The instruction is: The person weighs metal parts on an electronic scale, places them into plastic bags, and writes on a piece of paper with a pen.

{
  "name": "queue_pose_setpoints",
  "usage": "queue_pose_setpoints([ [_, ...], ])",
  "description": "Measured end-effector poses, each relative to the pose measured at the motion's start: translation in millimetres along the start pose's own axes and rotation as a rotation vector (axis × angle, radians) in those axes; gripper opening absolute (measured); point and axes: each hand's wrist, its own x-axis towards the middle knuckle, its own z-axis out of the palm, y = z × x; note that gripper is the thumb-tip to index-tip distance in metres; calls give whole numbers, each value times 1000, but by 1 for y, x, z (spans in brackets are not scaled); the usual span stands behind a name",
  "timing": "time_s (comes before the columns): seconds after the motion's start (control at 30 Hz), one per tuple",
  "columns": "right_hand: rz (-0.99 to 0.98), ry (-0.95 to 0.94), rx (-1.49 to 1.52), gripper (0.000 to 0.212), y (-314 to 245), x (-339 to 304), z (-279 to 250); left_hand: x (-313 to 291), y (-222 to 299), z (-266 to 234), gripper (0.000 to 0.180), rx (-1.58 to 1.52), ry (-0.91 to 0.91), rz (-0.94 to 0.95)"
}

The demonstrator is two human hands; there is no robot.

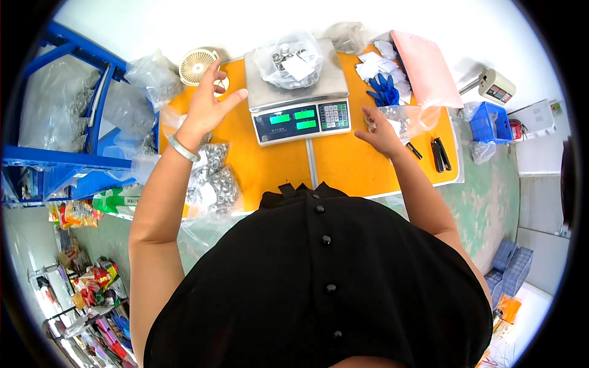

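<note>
My left hand [210, 105] is raised to the left of a counting scale [299, 119], thumb and fingers apart with nothing in them. On the scale's steel pan [334, 80] sits a clear plastic bag [288, 64] of metal fittings with a white slip on it. The scale's green displays are lit. To the right of the scale, my right hand [381, 134] is over the orange table [343, 161], thumb spread from the fingers. It is beside a clear bag [399, 119] of small parts, partly hidden by the hand; I see nothing gripped.
More bags of metal fittings [215, 187] lie at the table's left, near a cream fan [197, 66]. Blue gloves [384, 91], a pink folder [427, 67], a black stapler [440, 154] and a black pen [415, 151] lie right. A blue rack [67, 156] stands left.
</note>
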Motion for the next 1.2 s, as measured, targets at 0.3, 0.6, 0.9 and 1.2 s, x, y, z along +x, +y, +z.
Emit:
queue_pose_setpoints([
  [0.3, 246, -135, -43, 55, 5, -39, 11, 30, 13, 13, 84, 28, -4, 33],
  [0.6, 104, -42, -67, 32, -17, -36, -4, 52, 31, 30, 88, 138, -68, 16],
  [0.9, -538, -247, -743, 21, -211, 139, -5, 33, 30, 17, 80, 92, 57, 41],
  [1.2, -81, -459, -736, 23, -185, 196, 60, -63, 15, -10, 50, 38, 162, -58],
])
